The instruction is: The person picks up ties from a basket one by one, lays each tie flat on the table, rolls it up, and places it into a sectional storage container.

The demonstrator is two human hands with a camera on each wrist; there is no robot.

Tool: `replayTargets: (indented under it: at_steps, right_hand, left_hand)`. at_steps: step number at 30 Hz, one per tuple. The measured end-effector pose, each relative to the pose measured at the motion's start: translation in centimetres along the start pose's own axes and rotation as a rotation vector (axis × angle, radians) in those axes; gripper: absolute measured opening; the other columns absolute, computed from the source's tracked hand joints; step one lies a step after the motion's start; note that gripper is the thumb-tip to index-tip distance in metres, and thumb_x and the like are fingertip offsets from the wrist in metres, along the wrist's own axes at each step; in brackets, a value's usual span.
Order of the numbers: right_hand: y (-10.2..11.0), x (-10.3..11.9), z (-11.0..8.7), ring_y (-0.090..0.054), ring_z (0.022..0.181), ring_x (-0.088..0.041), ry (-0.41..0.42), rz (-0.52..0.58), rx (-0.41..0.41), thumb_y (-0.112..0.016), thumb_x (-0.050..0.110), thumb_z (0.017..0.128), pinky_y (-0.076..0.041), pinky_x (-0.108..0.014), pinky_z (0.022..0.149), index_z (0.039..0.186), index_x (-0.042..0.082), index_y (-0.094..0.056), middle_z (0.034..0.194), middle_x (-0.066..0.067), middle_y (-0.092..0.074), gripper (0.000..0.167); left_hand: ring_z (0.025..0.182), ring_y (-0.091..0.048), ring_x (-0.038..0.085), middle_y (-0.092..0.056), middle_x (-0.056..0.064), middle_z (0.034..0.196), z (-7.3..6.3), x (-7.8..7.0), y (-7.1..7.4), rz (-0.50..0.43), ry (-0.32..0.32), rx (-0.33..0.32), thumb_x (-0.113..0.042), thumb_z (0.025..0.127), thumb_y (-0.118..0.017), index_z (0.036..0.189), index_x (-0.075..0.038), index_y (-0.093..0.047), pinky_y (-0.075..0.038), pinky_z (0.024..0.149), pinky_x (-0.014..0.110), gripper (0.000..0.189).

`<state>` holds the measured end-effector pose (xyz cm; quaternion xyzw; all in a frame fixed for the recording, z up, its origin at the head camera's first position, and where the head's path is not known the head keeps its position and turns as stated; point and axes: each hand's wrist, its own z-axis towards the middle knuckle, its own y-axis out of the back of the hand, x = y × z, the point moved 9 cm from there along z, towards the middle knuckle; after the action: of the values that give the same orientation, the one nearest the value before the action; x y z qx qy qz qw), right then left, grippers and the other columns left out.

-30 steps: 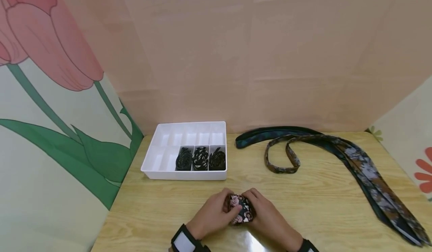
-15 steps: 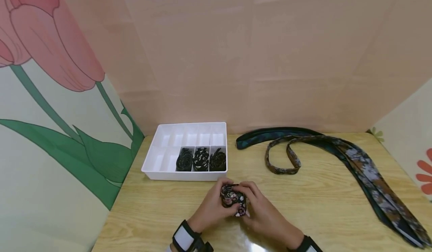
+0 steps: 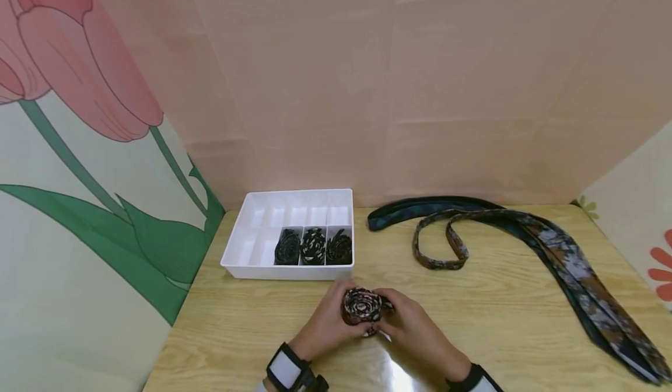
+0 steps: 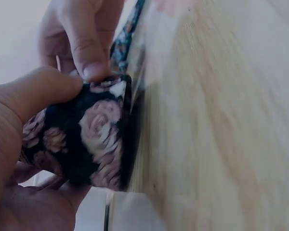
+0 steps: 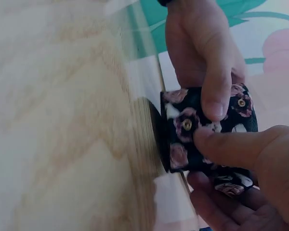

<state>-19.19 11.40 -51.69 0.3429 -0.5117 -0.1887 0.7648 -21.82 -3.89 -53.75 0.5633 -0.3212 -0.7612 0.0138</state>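
Both hands hold a rolled-up necktie (image 3: 362, 305), dark with pink roses, over the table in front of the white tray. Its spiral end faces up in the head view. My left hand (image 3: 326, 323) wraps the roll from the left, thumb against its near side. From the right, my right hand (image 3: 417, 329) pinches it with thumb and fingers. In the left wrist view, the outer layer of the floral tie (image 4: 70, 139) shows under both thumbs. Two small gold-coloured round fittings show on the roll (image 5: 179, 155) in the right wrist view.
Behind the hands stands a white divided tray (image 3: 291, 272). Three dark rolled ties (image 3: 313, 246) fill its front right compartments. On the right lie two unrolled ties, a brown and grey floral one (image 3: 564, 255) over a dark green one (image 3: 420, 210). A pink wall (image 3: 388, 88) rises behind.
The rolled tie has been turned in the hands: its flat rose-patterned side faced up before, and now its spiral end does. Both hands have moved slightly away from the body, towards the tray.
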Motion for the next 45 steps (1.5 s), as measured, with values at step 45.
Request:
replayTargets:
  at_steps: [45]
  right_hand:
    - [-1.2,-2.0,10.8,-0.064,0.069,-0.018,-0.344,0.260,-0.028,-0.064,0.031,0.107,-0.047,-0.029,0.060,0.141,-0.002,-0.053,0.087,-0.010,-0.073,0.049]
  left_hand:
    - [0.110,-0.074,0.032,-0.074,0.015,0.122,9.4,-5.0,14.0,0.108,0.071,-0.504,-0.028,0.086,-0.087,0.126,-0.006,-0.065,-0.062,0.090,0.050,0.051]
